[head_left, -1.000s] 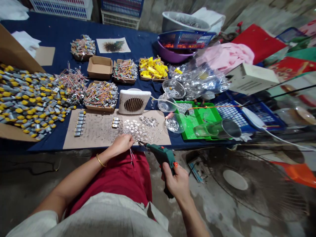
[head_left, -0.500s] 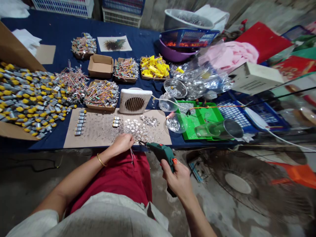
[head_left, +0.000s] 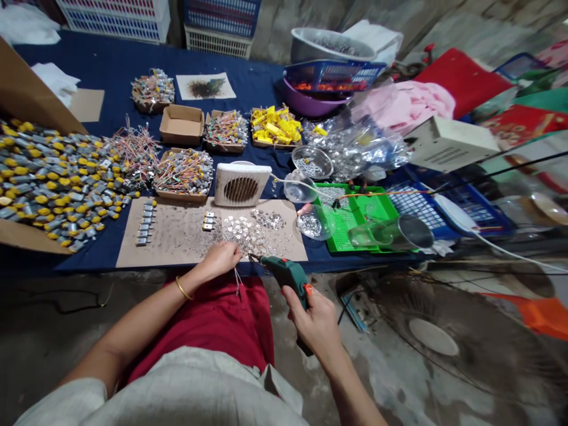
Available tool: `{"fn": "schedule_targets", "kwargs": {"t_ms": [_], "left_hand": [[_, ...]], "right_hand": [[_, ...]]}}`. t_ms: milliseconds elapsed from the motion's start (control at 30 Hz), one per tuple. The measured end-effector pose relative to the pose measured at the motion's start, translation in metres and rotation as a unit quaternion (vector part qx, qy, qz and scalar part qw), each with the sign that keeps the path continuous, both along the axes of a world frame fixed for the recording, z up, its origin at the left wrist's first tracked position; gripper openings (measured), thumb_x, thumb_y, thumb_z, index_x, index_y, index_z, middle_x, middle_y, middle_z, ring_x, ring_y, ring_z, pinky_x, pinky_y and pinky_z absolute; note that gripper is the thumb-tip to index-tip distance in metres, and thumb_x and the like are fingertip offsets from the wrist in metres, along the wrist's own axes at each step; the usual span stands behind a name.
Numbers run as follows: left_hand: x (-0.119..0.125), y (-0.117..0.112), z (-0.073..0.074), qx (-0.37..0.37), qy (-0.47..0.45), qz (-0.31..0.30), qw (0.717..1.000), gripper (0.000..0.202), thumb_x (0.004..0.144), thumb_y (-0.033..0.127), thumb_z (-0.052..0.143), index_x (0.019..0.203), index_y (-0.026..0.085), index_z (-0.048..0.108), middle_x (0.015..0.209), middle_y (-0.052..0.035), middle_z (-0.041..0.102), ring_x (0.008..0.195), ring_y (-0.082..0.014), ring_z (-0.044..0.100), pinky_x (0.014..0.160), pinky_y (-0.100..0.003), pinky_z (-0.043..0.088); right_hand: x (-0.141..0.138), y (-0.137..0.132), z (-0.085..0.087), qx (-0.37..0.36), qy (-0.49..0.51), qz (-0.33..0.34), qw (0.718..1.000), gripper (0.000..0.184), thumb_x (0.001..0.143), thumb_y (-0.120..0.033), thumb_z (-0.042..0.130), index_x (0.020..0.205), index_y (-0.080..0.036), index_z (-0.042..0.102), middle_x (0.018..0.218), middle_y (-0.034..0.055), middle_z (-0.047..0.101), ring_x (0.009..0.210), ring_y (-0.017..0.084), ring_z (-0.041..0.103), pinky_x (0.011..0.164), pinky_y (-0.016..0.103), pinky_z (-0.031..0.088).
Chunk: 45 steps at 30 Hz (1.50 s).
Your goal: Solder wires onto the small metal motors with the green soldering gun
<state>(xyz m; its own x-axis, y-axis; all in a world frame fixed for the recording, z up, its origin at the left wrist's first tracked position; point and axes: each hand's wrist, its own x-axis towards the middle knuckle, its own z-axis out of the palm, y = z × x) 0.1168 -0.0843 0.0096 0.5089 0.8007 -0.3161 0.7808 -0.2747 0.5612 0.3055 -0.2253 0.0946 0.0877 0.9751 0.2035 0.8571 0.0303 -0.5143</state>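
Left hand (head_left: 220, 258) is pinching narrowly at the near edge of the table (head_left: 110, 56), with thin wires (head_left: 236, 282) hanging down from it; the fingers hide exactly what is held. Right hand (head_left: 314, 325) is wrapped firmly around the grip of what looks like a green soldering gun (head_left: 286, 275), and the gun's thin metal tip (head_left: 254, 257) is pointing toward the left hand, just beside it, with no clear contact. The step in hand appears to be heat work on the pinched wires. The next move calls for a steady tip and a firm pinch, with the fingers kept clear of the metal.

Around the hands, a brown paper sheet (head_left: 173, 251) is lying flat at 12 o'clock, carrying loose silver metal pieces (head_left: 242, 234) and a short row of small motors (head_left: 145, 222) at 11 o'clock. A heap of yellow-capped motors (head_left: 53, 183) is sitting at 10 o'clock, wired motors in a cardboard tray (head_left: 183, 173) are just beyond the paper, and a green plastic tray (head_left: 341, 234) is lying at 2 o'clock.
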Motion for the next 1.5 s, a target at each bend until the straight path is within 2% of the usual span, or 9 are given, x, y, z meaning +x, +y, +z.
{"fn": "schedule_targets", "kwargs": {"t_ms": [600,767,1067,1500], "left_hand": [[0.002,-0.001,0.001,0.001,-0.002,0.012,1.000,0.024,0.086,0.031,0.047,0.081,0.018,0.066,0.085,-0.0073,0.072,0.083,-0.0206,0.065,0.077,-0.028,0.046],[0.002,-0.001,0.002,-0.003,-0.004,0.011,1.000,0.025,0.086,0.031,0.047,0.082,0.018,0.067,0.085,-0.0078,0.072,0.083,-0.0206,0.065,0.077,-0.028,0.046],[0.000,0.000,-0.001,0.002,-0.019,0.003,1.000,0.023,0.086,0.029,0.048,0.082,0.017,0.067,0.085,-0.0086,0.071,0.082,-0.0211,0.065,0.079,-0.029,0.046],[-0.001,0.000,-0.001,0.008,-0.030,0.009,0.999,0.023,0.084,0.029,0.047,0.079,0.017,0.066,0.080,-0.0066,0.070,0.077,-0.0200,0.063,0.073,-0.028,0.046]], "right_hand": [[0.002,-0.006,-0.006,-0.002,0.036,-0.013,0.999,0.041,0.094,-0.049,0.046,0.073,-0.019,0.066,0.052,0.0027,0.060,0.050,0.017,0.057,0.055,0.026,0.043],[0.002,-0.007,-0.002,0.005,0.048,-0.015,0.999,0.041,0.093,-0.048,0.048,0.068,-0.019,0.064,0.052,0.0027,0.059,0.051,0.016,0.057,0.055,0.025,0.043],[0.005,-0.018,0.006,0.026,0.045,-0.091,0.995,0.047,0.090,-0.052,0.050,0.055,-0.021,0.056,0.049,0.0032,0.058,0.049,0.016,0.056,0.053,0.026,0.042],[0.005,-0.021,-0.001,0.024,0.062,-0.095,0.993,0.048,0.090,-0.054,0.049,0.059,-0.019,0.059,0.053,0.0042,0.060,0.052,0.016,0.057,0.053,0.026,0.041]]}}
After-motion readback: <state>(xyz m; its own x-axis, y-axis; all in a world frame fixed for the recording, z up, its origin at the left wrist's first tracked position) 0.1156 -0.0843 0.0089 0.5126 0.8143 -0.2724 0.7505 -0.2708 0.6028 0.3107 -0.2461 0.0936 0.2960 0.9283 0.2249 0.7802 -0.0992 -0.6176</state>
